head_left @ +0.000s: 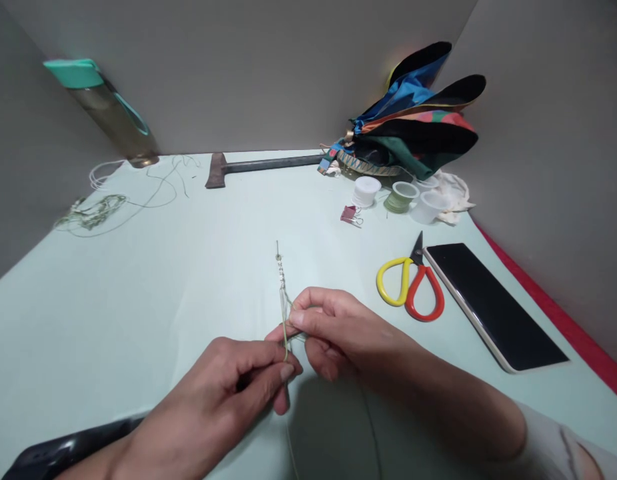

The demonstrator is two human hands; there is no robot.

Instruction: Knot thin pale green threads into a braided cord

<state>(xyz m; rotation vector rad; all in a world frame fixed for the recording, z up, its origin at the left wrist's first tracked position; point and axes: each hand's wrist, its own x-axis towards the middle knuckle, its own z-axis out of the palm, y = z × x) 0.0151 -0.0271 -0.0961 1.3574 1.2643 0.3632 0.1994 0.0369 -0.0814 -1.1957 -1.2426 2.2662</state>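
Note:
A short knotted cord (281, 272) in white and pale green runs up the table from my hands, its top end by a thin pin-like piece (277, 247). Loose green strands (284, 313) come down from the knots. My left hand (238, 380) pinches the strands between thumb and forefinger at their lower part. Just above and to the right, my right hand (333, 327) also pinches a strand, its fingertips close to the left ones. Thin cord ends trail below both hands toward the near edge. The exact crossing of strands between the fingers is partly hidden.
Scissors (408, 283) and a phone (498, 307) lie at right. Behind are a binder clip (350, 215), thread spools (367, 191), a hammer-like tool (268, 164) and colourful fabric pouches (413, 120). A bottle (113, 117) and tangled cord (95, 212) are at left.

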